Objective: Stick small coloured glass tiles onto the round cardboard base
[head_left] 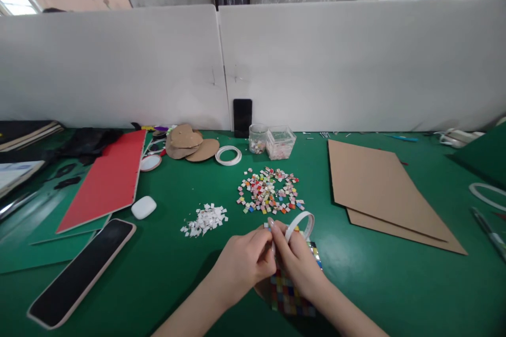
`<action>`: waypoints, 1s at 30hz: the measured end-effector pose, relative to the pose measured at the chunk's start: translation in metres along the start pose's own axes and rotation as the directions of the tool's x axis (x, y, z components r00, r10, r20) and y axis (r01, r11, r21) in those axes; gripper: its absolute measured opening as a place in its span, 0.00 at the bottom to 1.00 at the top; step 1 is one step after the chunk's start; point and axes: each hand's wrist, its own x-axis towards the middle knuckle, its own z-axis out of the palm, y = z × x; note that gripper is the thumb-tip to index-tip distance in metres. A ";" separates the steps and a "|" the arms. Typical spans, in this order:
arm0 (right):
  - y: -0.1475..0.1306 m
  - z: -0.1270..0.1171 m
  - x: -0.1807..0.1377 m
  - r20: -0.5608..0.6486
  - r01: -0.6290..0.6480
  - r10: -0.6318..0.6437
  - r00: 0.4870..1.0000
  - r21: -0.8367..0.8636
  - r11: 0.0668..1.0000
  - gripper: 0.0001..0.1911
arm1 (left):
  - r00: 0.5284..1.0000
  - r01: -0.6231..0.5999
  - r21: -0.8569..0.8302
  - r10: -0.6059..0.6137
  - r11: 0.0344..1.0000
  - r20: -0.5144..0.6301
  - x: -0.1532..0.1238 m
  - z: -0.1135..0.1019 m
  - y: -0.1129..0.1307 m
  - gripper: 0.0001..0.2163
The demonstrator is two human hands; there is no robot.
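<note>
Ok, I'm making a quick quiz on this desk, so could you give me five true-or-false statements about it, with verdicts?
1. A white strip loops up from the right hand. True.
2. The white chips lie right of the coloured tiles. False: the white chips lie left of the coloured tiles.
3. The plastic box is empty. False: the plastic box holds small pieces.
4. A phone stands upright by the partition. True.
5. The left hand rests on the red board. False: the left hand is by the right hand; the red board lies farther left.
</note>
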 end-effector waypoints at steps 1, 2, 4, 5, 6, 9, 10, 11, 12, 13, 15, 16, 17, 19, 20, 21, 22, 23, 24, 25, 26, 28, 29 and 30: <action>0.000 0.000 0.000 0.003 0.003 -0.003 1.000 -0.010 1.000 0.19 | 1.000 0.009 -0.013 -0.009 1.000 0.005 0.000 0.000 0.000 0.04; 0.000 0.000 0.001 0.006 0.005 -0.005 1.000 -0.018 1.000 0.19 | 1.000 0.018 -0.028 -0.017 0.999 0.011 0.000 0.000 0.000 0.04; 0.001 0.000 0.001 0.010 0.004 -0.004 1.000 -0.020 1.000 0.19 | 0.999 0.034 -0.061 -0.033 0.998 0.022 0.000 0.000 0.000 0.04; 0.001 0.000 0.002 0.010 0.003 -0.003 1.000 -0.009 1.000 0.20 | 0.999 0.042 -0.078 -0.040 0.996 0.028 -0.001 0.000 0.000 0.04; 0.002 0.000 0.002 0.010 0.001 -0.001 1.000 0.013 1.000 0.20 | 0.998 0.050 -0.094 -0.047 0.994 0.033 -0.001 0.000 0.000 0.04; 0.003 0.001 0.002 0.015 -0.035 0.033 0.999 0.128 0.991 0.21 | 0.996 0.078 -0.143 -0.071 0.987 0.054 -0.003 0.000 0.000 0.04; 0.004 0.002 0.001 0.016 -0.062 0.060 0.998 0.171 0.983 0.21 | 0.995 0.088 -0.160 -0.079 0.983 0.059 -0.003 0.000 0.000 0.03; 0.005 0.002 0.001 0.016 -0.096 0.095 0.995 0.212 0.972 0.21 | 0.994 0.096 -0.178 -0.086 0.979 0.063 -0.003 -0.001 -0.001 0.03; 0.005 0.001 0.001 0.018 -0.131 0.131 0.991 0.250 0.959 0.22 | 0.994 0.103 -0.196 -0.092 0.975 0.064 -0.002 -0.002 -0.002 0.03; 0.006 0.001 0.002 0.028 -0.160 0.158 0.987 0.284 0.945 0.23 | 0.993 0.109 -0.214 -0.098 0.971 0.063 -0.002 -0.003 -0.003 0.04; 0.007 0.000 0.002 0.070 -0.192 0.179 0.981 0.337 0.922 0.24 | 0.993 0.118 -0.258 -0.108 0.959 0.054 0.000 -0.006 -0.005 0.04; 0.006 0.000 0.003 0.094 -0.197 0.175 0.980 0.353 0.915 0.25 | 0.993 0.118 -0.284 -0.107 0.951 0.055 0.001 -0.007 -0.006 0.04; 0.005 0.000 0.003 0.109 -0.200 0.172 0.979 0.361 0.911 0.26 | 0.993 0.115 -0.312 -0.102 0.943 0.059 0.002 -0.009 -0.007 0.05; 0.003 0.000 0.004 0.088 -0.216 0.198 0.976 0.355 0.910 0.27 | 0.994 0.102 -0.363 -0.078 0.926 0.080 0.002 -0.011 -0.007 0.06; 0.001 0.000 0.004 0.051 -0.225 0.221 0.974 0.343 0.912 0.27 | 0.993 0.095 -0.382 -0.062 0.919 0.098 0.002 -0.012 -0.006 0.07; 0.000 0.000 0.004 0.007 -0.231 0.242 0.970 0.327 0.917 0.27 | 0.992 0.090 -0.392 -0.049 0.915 0.114 0.001 -0.011 -0.005 0.07; -0.001 0.000 0.004 -0.039 -0.228 0.252 0.967 0.307 0.924 0.27 | 0.992 0.087 -0.394 -0.041 0.915 0.123 0.000 -0.010 -0.004 0.07; -0.002 0.001 0.004 -0.075 -0.218 0.249 0.966 0.287 0.933 0.27 | 0.991 0.086 -0.389 -0.039 0.917 0.126 -0.002 -0.009 -0.004 0.07; -0.002 0.001 0.003 -0.101 -0.201 0.235 0.967 0.265 0.943 0.27 | 0.992 0.084 -0.377 -0.042 0.922 0.117 -0.003 -0.007 -0.003 0.07; -0.002 0.002 0.003 -0.105 -0.176 0.208 0.973 0.249 0.952 0.28 | 0.994 0.081 -0.361 -0.047 0.929 0.100 -0.004 -0.005 -0.003 0.07; -0.001 0.002 0.004 -0.093 -0.160 0.186 0.978 0.231 0.960 0.28 | 0.995 0.079 -0.349 -0.054 0.934 0.081 -0.005 -0.004 -0.004 0.08; 0.001 0.003 0.005 -0.073 -0.133 0.148 0.986 0.180 0.975 0.29 | 0.996 0.079 -0.332 -0.062 0.940 0.062 -0.005 -0.002 -0.005 0.09; 0.002 0.004 0.005 -0.093 -0.136 0.152 0.984 0.159 0.978 0.29 | 0.996 0.082 -0.322 -0.069 0.943 0.051 -0.005 -0.003 -0.005 0.09; 0.004 0.005 0.006 -0.109 -0.150 0.165 0.980 0.131 0.980 0.30 | 0.996 0.084 -0.312 -0.073 0.946 0.047 -0.005 -0.003 -0.005 0.09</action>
